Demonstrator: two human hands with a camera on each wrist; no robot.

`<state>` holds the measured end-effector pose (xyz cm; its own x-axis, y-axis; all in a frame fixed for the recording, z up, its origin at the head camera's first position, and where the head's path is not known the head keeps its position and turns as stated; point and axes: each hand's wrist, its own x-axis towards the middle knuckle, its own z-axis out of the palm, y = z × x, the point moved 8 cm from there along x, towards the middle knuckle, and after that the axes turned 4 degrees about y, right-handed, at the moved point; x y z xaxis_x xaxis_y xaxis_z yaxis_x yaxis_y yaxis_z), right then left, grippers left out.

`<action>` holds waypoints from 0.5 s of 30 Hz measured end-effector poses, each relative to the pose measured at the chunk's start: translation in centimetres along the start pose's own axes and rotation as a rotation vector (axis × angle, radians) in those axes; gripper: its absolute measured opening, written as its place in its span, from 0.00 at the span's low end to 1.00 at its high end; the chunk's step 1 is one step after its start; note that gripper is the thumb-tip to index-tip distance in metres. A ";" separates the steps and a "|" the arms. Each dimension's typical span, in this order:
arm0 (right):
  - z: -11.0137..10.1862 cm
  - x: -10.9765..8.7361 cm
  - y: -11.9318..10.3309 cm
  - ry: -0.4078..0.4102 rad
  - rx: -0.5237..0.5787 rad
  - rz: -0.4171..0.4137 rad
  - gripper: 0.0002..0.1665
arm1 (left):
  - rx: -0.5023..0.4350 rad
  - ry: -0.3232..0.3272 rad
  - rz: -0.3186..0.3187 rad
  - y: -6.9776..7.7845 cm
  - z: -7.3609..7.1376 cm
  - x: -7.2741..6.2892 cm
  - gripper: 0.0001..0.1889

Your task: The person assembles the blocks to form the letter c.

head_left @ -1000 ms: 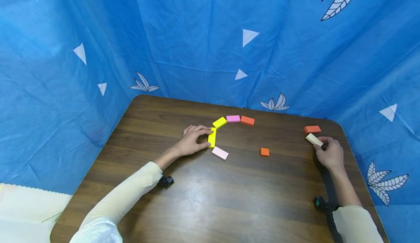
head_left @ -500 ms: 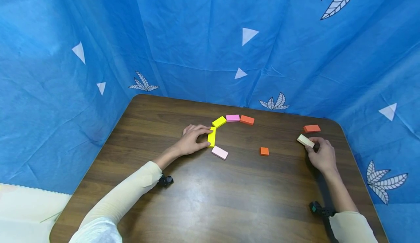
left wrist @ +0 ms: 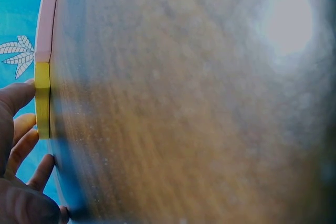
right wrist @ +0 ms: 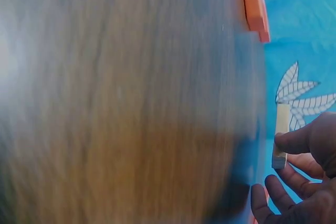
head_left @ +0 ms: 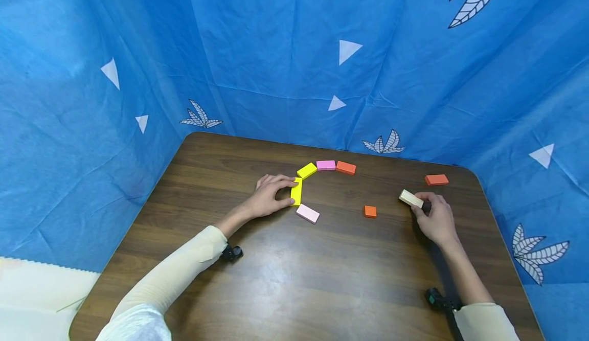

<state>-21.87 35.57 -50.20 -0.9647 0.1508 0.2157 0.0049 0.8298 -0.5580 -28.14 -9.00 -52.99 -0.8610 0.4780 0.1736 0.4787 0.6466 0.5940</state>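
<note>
My left hand (head_left: 267, 198) holds a yellow block (head_left: 296, 191) that lies on the table, its thumb at the near end and a finger at the far end. Just below that block lies a pale pink block (head_left: 308, 213); in the left wrist view the pale pink block (left wrist: 45, 27) appears end to end with the yellow one (left wrist: 42, 100). On the right, my right hand (head_left: 436, 221) pinches a cream wooden block (head_left: 411, 198) between thumb and fingers. The right wrist view shows this cream block (right wrist: 281, 121) raised above the tabletop.
A second yellow block (head_left: 307, 171), a pink block (head_left: 325, 165) and a red-orange block (head_left: 346, 167) continue a curved row. A small orange square block (head_left: 370, 211) lies between the hands. Another red-orange block (head_left: 436, 179) sits near the table's (head_left: 322, 290) far right corner. Blue cloth (head_left: 276, 65) hangs behind.
My right hand has moved left with the cream block, away from the red-orange block at the far right. The left hand and the row of blocks have stayed in place.
</note>
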 end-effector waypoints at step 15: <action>2.1 -1.3 -3.2 -0.085 0.035 -0.032 0.19 | 0.000 -0.005 -0.007 -0.1 0.1 0.0 0.28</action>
<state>-21.19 31.53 -50.38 -0.9830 0.0773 0.1664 -0.0341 0.8140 -0.5799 -28.17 -9.04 -53.13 -0.8635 0.4763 0.1658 0.4727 0.6496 0.5954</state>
